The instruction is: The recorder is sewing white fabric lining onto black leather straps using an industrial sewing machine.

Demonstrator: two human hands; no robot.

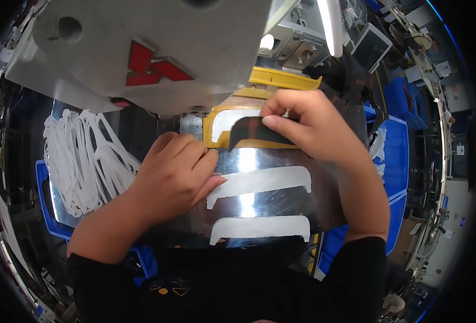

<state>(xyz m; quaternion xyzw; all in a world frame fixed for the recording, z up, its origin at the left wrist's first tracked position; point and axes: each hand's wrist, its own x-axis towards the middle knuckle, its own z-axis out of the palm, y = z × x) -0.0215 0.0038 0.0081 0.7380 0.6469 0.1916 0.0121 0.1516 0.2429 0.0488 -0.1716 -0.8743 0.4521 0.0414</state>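
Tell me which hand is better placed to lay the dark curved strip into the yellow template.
The right hand, probably. It already pinches the dark curved strip directly over the yellow template. The left hand rests curled on the shiny metal plate, beside the template, holding nothing visible.

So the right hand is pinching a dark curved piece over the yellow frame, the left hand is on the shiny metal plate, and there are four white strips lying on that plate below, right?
Not quite: the head view shows two white strips on the bare part of the shiny metal plate, not four. The rest holds: the right hand pinches the dark curved piece over the yellow frame, and the left hand rests on the plate.
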